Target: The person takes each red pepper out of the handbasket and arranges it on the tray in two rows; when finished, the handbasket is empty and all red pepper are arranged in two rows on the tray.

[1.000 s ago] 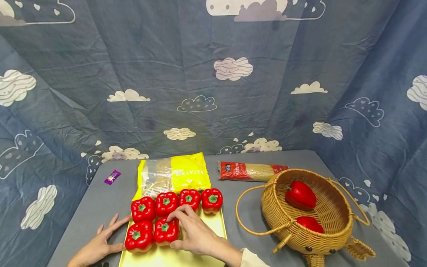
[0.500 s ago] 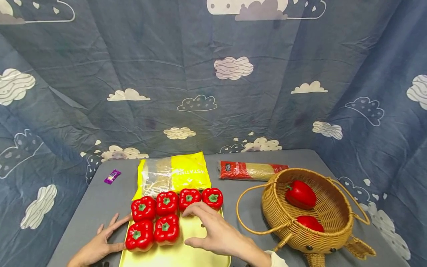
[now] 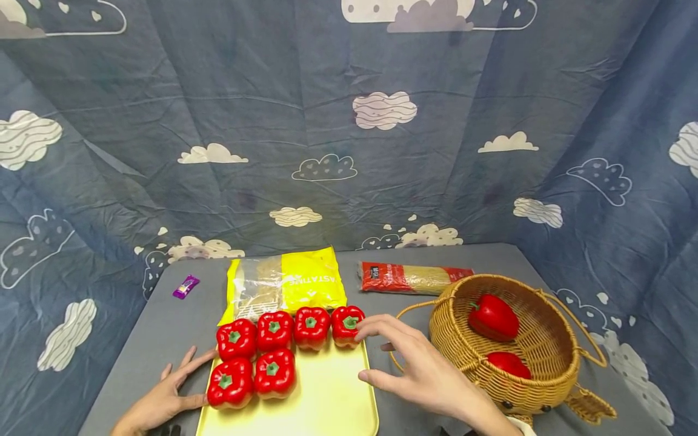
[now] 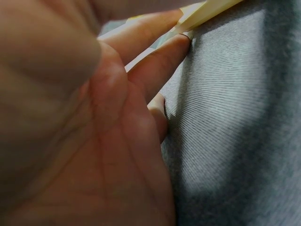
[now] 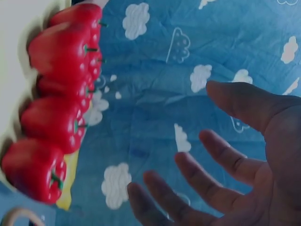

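Note:
Several red bell peppers with green stems stand on a pale yellow tray (image 3: 332, 393): a back row reaching to the right-hand pepper (image 3: 346, 327), and two in front, the left pepper (image 3: 230, 383) and its neighbour (image 3: 275, 373). My left hand (image 3: 163, 396) rests at the tray's left edge with fingers spread, its fingertips at the rim. In the left wrist view its fingers (image 4: 160, 61) lie along the grey tabletop beside the rim. My right hand (image 3: 420, 369) hovers over the tray's right edge, holding nothing, its fingers (image 5: 207, 188) apart and relaxed in the right wrist view.
A wicker basket (image 3: 458, 339) with two red peppers inside stands on the right. Behind the tray lies a yellow pasta bag (image 3: 311, 281); a red noodle packet (image 3: 411, 278) is to its right. A small purple packet (image 3: 186, 287) sits back left.
My right hand has let go of the front pepper and moved right across the tray toward the basket. The left hand stays at the tray's edge; the peppers stay in place.

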Demonstrator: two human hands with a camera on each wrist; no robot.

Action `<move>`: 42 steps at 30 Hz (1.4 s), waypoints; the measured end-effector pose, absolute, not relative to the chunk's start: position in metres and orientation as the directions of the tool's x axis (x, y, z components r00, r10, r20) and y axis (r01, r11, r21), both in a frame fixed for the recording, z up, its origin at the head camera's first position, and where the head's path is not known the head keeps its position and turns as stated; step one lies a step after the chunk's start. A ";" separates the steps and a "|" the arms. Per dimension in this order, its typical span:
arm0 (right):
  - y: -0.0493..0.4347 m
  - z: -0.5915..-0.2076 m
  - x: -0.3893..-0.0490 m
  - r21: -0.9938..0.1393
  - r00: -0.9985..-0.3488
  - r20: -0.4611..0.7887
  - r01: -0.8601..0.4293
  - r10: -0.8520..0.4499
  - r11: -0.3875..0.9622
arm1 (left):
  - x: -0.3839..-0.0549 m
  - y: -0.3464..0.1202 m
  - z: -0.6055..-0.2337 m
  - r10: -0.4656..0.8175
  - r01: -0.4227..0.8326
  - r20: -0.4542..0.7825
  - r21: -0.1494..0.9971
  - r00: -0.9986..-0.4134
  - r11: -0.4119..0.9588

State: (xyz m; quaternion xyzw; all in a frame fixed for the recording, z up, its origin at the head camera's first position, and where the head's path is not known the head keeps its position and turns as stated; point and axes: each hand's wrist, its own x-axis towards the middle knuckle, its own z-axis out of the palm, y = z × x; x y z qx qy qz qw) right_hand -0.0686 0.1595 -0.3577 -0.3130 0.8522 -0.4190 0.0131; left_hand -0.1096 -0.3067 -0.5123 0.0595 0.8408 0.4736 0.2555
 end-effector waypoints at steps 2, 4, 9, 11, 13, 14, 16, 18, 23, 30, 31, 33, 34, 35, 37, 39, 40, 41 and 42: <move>0.169 -0.356 -0.067 -0.720 -0.804 0.233 -0.521 -0.548 0.459 | -0.110 -0.306 -0.513 0.339 -0.140 -0.374 0.822 -0.863 0.552; 0.180 -0.355 -0.067 -0.718 -0.803 0.224 -0.519 -0.552 0.463 | -0.110 -0.306 -0.513 0.331 -0.146 -0.382 0.815 -0.863 0.560; 0.212 -0.353 -0.066 -0.690 -0.818 0.227 -0.518 -0.529 0.505 | -0.110 -0.306 -0.513 0.332 -0.134 -0.373 0.815 -0.867 0.564; 0.224 -0.353 -0.065 -0.667 -0.827 0.242 -0.522 -0.508 0.532 | -0.109 -0.306 -0.513 0.337 -0.127 -0.363 0.820 -0.869 0.558; 0.236 -0.353 -0.064 -0.647 -0.833 0.258 -0.525 -0.489 0.553 | -0.109 -0.307 -0.513 0.342 -0.121 -0.356 0.825 -0.870 0.552; 0.241 -0.353 -0.064 -0.641 -0.839 0.262 -0.521 -0.477 0.564 | -0.109 -0.307 -0.513 0.340 -0.126 -0.360 0.825 -0.869 0.551; 0.251 -0.352 -0.063 -0.627 -0.848 0.273 -0.515 -0.455 0.584 | -0.109 -0.307 -0.513 0.332 -0.140 -0.372 0.820 -0.867 0.555; 0.260 -0.351 -0.063 -0.617 -0.853 0.281 -0.512 -0.440 0.598 | -0.109 -0.307 -0.514 0.325 -0.152 -0.384 0.815 -0.864 0.560; 0.279 -0.349 -0.064 -0.609 -0.856 0.274 -0.507 -0.439 0.610 | -0.110 -0.306 -0.514 0.320 -0.166 -0.398 0.811 -0.860 0.562; 0.308 -0.346 -0.070 -0.650 -0.871 0.163 -0.448 -0.463 0.615 | -0.110 -0.306 -0.513 0.347 -0.119 -0.351 0.831 -0.870 0.544; 0.312 -0.347 -0.072 -0.646 -0.868 0.161 -0.453 -0.470 0.615 | -0.111 -0.306 -0.514 0.354 -0.102 -0.335 0.836 -0.873 0.539; 0.321 -0.350 -0.075 -0.633 -0.864 0.162 -0.462 -0.477 0.621 | -0.111 -0.307 -0.515 0.359 -0.088 -0.318 0.843 -0.877 0.531; 0.324 -0.352 -0.076 -0.627 -0.865 0.161 -0.462 -0.476 0.628 | -0.112 -0.308 -0.516 0.363 -0.082 -0.310 0.847 -0.879 0.525; 0.328 -0.354 -0.077 -0.619 -0.871 0.152 -0.453 -0.468 0.642 | -0.112 -0.308 -0.516 0.362 -0.082 -0.309 0.847 -0.879 0.525; 0.335 -0.359 -0.079 -0.601 -0.876 0.141 -0.445 -0.460 0.663 | -0.112 -0.308 -0.516 0.355 -0.088 -0.321 0.838 -0.878 0.539; 0.341 -0.363 -0.081 -0.581 -0.888 0.119 -0.425 -0.444 0.694 | -0.111 -0.307 -0.515 0.347 -0.100 -0.332 0.833 -0.877 0.543; 0.344 -0.365 -0.082 -0.572 -0.888 0.108 -0.423 -0.447 0.703 | -0.110 -0.307 -0.515 0.344 -0.101 -0.334 0.831 -0.878 0.548; 0.347 -0.368 -0.084 -0.568 -0.887 0.096 -0.422 -0.452 0.707 | -0.109 -0.307 -0.514 0.342 -0.105 -0.336 0.830 -0.877 0.547; 0.350 -0.370 -0.085 -0.565 -0.885 0.083 -0.420 -0.458 0.710 | -0.109 -0.307 -0.514 0.341 -0.104 -0.336 0.830 -0.878 0.548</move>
